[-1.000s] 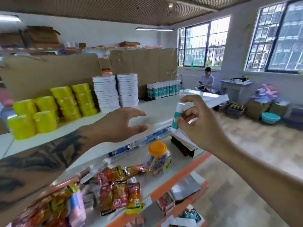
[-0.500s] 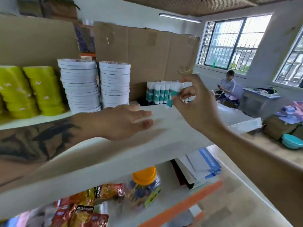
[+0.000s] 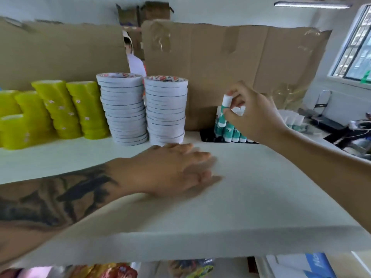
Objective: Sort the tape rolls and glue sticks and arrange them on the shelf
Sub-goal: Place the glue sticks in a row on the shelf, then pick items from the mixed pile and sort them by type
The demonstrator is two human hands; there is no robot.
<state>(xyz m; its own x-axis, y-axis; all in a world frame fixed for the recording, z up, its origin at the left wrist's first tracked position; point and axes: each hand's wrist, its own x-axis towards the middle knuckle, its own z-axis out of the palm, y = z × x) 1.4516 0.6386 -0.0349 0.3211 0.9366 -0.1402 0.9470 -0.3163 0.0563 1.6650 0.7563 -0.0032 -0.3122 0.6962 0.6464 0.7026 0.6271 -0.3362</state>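
My right hand (image 3: 254, 115) pinches a white-and-teal glue stick (image 3: 226, 102) by its upper part, held upright just above the row of glue sticks (image 3: 230, 134) standing at the back of the white shelf (image 3: 261, 187). My left hand (image 3: 172, 171) rests flat on the shelf, fingers straight and blurred, in front of the tape. Two stacks of white tape rolls (image 3: 165, 109) stand left of the glue sticks. Stacks of yellow tape rolls (image 3: 66, 111) fill the shelf's left end.
Brown cardboard sheets (image 3: 220, 63) back the shelf. A lower shelf with snack packets (image 3: 112, 271) and blue-and-white boxes (image 3: 313, 265) shows under the front edge. A window (image 3: 357, 57) and a dark trolley (image 3: 329, 121) are at the right.
My right hand carried the glue stick from the shelf's front edge to the back row. My view moved closer to the shelf. My left hand slid a little forward on the surface.
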